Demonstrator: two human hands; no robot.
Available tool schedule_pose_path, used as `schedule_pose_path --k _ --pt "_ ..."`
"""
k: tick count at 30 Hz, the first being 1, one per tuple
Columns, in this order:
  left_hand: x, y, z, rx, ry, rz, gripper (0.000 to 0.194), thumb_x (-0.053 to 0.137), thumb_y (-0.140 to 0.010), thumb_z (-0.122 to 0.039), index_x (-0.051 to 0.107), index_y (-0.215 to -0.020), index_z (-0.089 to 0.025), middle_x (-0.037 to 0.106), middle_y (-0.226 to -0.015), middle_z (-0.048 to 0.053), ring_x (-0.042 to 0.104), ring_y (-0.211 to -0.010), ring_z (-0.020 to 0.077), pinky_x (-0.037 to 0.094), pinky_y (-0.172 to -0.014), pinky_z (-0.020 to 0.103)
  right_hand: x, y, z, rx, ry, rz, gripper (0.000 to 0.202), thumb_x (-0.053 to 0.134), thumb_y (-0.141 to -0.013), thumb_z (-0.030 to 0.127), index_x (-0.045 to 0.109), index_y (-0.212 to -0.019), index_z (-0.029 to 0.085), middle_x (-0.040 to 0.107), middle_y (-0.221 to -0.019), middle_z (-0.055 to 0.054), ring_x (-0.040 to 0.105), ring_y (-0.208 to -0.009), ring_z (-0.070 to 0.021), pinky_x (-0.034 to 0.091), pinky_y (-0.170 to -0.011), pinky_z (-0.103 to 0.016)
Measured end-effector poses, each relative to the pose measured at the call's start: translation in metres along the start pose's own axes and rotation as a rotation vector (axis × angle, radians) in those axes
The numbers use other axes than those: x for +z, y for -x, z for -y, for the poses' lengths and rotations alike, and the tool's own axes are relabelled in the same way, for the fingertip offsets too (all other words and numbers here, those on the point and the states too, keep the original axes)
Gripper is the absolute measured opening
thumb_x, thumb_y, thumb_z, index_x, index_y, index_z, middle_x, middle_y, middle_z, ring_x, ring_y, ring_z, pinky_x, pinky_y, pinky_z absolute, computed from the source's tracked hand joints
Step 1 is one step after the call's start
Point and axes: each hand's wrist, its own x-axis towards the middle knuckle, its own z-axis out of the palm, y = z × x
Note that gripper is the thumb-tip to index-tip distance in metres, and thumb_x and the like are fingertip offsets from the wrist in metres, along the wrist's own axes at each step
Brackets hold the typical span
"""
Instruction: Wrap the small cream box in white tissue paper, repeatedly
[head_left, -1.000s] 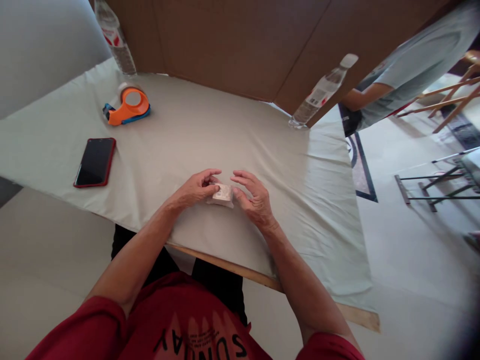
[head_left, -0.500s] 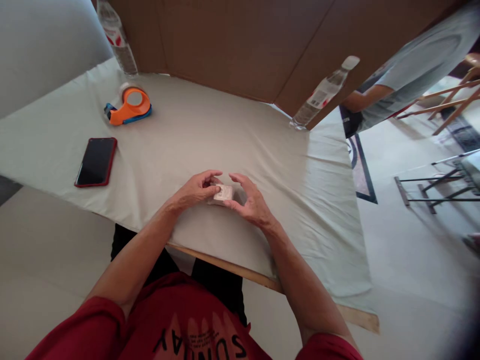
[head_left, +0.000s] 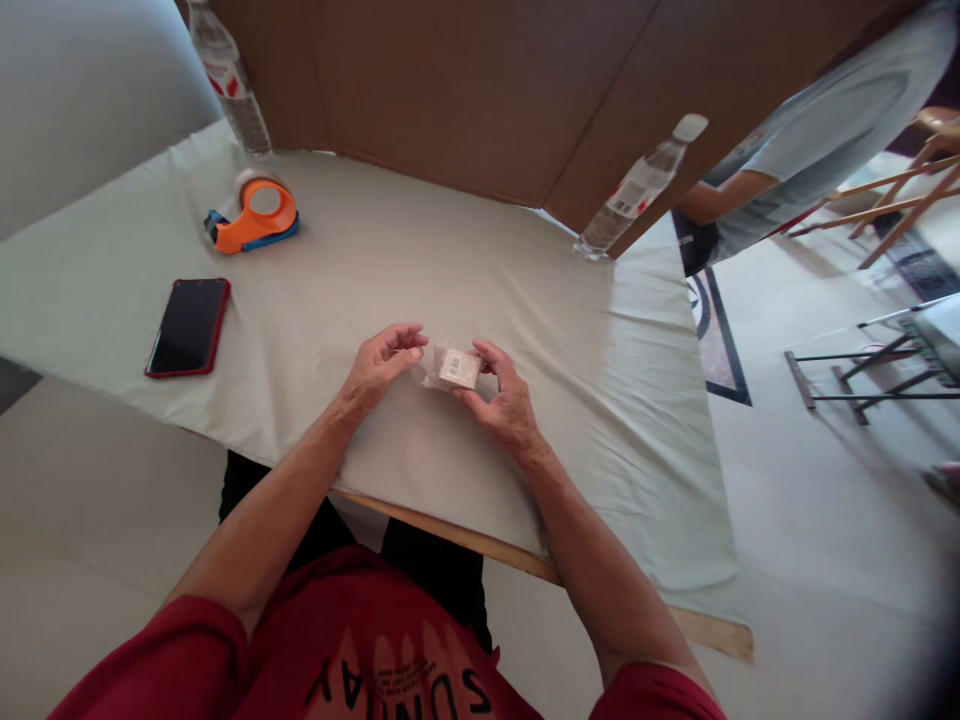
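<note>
Now my right hand (head_left: 511, 408) holds the small box (head_left: 459, 368), just right of my left hand (head_left: 373, 370), whose grip I can't tell.

Box label (head_left: 454, 366) illegible, leftmost bottle (head_left: 229, 82) cropped

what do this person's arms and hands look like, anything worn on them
Both the left hand and right hand are bare, with no gloves and no watch visible. The forearms are uncovered too, below short, loose, plain red sleeves. These belong to a red shirt with dark lettering on the front.
</note>
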Motion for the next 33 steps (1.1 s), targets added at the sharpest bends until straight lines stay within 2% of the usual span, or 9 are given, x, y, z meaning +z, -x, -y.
schedule_pose_path --k 4,7,9,12,15,22,25,29,33 --pt "0.004 0.002 0.003 0.026 -0.159 -0.002 0.054 0.068 -0.080 -0.037 0.065 -0.127 -0.013 0.073 -0.119 0.014 0.067 -0.099 0.0208 0.052 -0.088 0.034 0.004 -0.002 -0.005 0.046 -0.005 0.105 0.068 0.069 -0.085 0.045 0.046 -0.146 0.023 0.062 -0.140 -0.015 0.060 -0.127 -0.0295 0.046 -0.110 -0.051" --pt "0.006 0.003 0.006 0.075 -0.328 -0.012 0.051 0.064 -0.081 -0.030 0.065 -0.128 -0.014 0.072 -0.120 0.013 0.066 -0.094 0.0197 0.053 -0.084 0.034 0.000 -0.003 -0.005 0.041 0.000 0.150 0.081 0.073 -0.081 0.056 0.043 -0.150 0.024 0.056 -0.148 -0.016 0.055 -0.135 -0.0326 0.041 -0.115 -0.054" --pt "0.007 0.002 0.010 0.125 -0.448 -0.047 0.048 0.060 -0.081 -0.025 0.066 -0.127 -0.015 0.072 -0.120 0.013 0.065 -0.101 0.0217 0.054 -0.084 0.034 -0.006 -0.003 -0.006 0.060 -0.012 0.122 0.082 0.070 -0.083 0.060 0.042 -0.151 0.023 0.053 -0.151 -0.016 0.053 -0.137 -0.0325 0.040 -0.116 -0.054" --pt "0.007 0.000 0.016 0.199 -0.660 -0.098 0.045 0.053 -0.081 -0.017 0.066 -0.125 -0.015 0.071 -0.122 0.013 0.062 -0.112 0.0244 0.054 -0.093 0.038 -0.014 -0.004 -0.015 0.147 -0.003 0.021 0.064 0.053 -0.095 0.056 0.044 -0.149 0.023 0.058 -0.148 -0.015 0.057 -0.134 -0.0280 0.044 -0.113 -0.051" --pt "0.007 0.000 0.019 0.239 -0.892 -0.097 0.046 0.048 -0.084 -0.013 0.064 -0.127 -0.013 0.068 -0.129 0.015 0.058 -0.122 0.0271 0.047 -0.108 0.045 -0.015 -0.005 -0.027 0.215 0.153 -0.030 0.054 0.038 -0.100 0.045 0.047 -0.146 0.018 0.058 -0.147 -0.016 0.054 -0.137 -0.0253 0.042 -0.115 -0.048" --pt "0.013 0.008 0.016 0.167 -1.260 0.020 0.052 0.040 -0.097 -0.024 0.048 -0.147 -0.011 0.052 -0.153 0.016 0.042 -0.145 0.0308 0.033 -0.120 0.050 -0.014 0.003 -0.028 0.313 0.626 0.134 0.055 0.035 -0.101 0.036 0.046 -0.149 0.012 0.044 -0.159 -0.017 0.035 -0.151 -0.0290 0.028 -0.122 -0.052" --pt "0.007 0.017 0.013 0.143 -1.348 0.075 0.054 0.037 -0.100 -0.029 0.045 -0.150 -0.012 0.047 -0.158 0.015 0.038 -0.149 0.0298 0.029 -0.122 0.049 -0.030 0.027 -0.021 0.377 0.752 0.140 0.058 0.036 -0.102 0.040 0.045 -0.150 0.010 0.040 -0.162 -0.020 0.033 -0.152 -0.0309 0.025 -0.123 -0.054" --pt "-0.012 0.039 0.011 0.143 -1.450 0.122 0.059 0.035 -0.102 -0.042 0.044 -0.153 -0.013 0.040 -0.162 0.015 0.032 -0.152 0.0336 0.020 -0.124 0.055 -0.068 0.083 -0.021 0.503 0.893 0.068 0.060 0.036 -0.102 0.045 0.046 -0.149 0.011 0.041 -0.160 -0.022 0.033 -0.151 -0.0352 0.025 -0.120 -0.062" --pt "-0.030 0.069 0.008 0.126 -1.467 0.127 0.063 0.035 -0.101 -0.047 0.043 -0.154 -0.013 0.036 -0.164 0.018 0.029 -0.153 0.0384 0.016 -0.123 0.062 -0.110 0.148 -0.024 0.762 0.977 -0.044 0.067 0.029 -0.102 0.052 0.043 -0.152 0.010 0.038 -0.161 -0.024 0.032 -0.151 -0.0384 0.026 -0.118 -0.065"
